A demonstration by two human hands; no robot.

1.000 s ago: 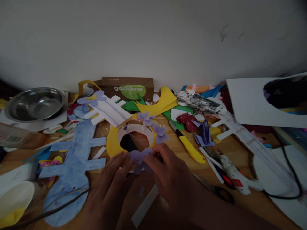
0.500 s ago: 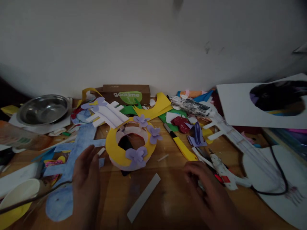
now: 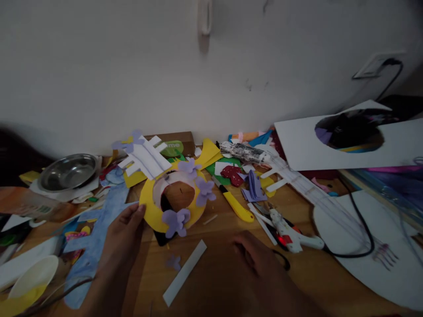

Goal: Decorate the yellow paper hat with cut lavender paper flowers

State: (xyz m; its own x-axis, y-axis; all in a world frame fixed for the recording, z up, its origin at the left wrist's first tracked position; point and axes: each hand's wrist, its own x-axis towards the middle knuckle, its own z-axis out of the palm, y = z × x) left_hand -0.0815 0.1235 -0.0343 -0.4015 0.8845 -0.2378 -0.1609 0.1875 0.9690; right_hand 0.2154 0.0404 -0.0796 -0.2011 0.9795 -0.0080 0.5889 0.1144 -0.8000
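Note:
My left hand (image 3: 127, 229) pinches the left edge of a yellow paper ring (image 3: 147, 200) between thumb and fingers. Purple paper flowers (image 3: 176, 222) sit on the ring, and a white band shows inside its opening. A white paper piece with side tabs (image 3: 147, 158), a purple bow-like shape at its end, adjoins the ring at the back left. My right hand (image 3: 256, 257) is curled over the table, with nothing visible in its fingers. Between the hands lies a white paper strip (image 3: 185, 273). Near it is a dim purple flower shape (image 3: 173, 262), perhaps a reflection.
A yellow craft knife (image 3: 239, 204) and a white glue gun (image 3: 297, 240) with a cord lie right of the ring. A long white paper guitar shape (image 3: 317, 189) spans the right. Left are a blue paper shape (image 3: 110, 211), a metal bowl (image 3: 69, 174) and a cup (image 3: 35, 277).
My left hand has moved up to the ring and taken hold of its edge. The ring is tilted more. My right hand has curled further, and the view has shifted right and up.

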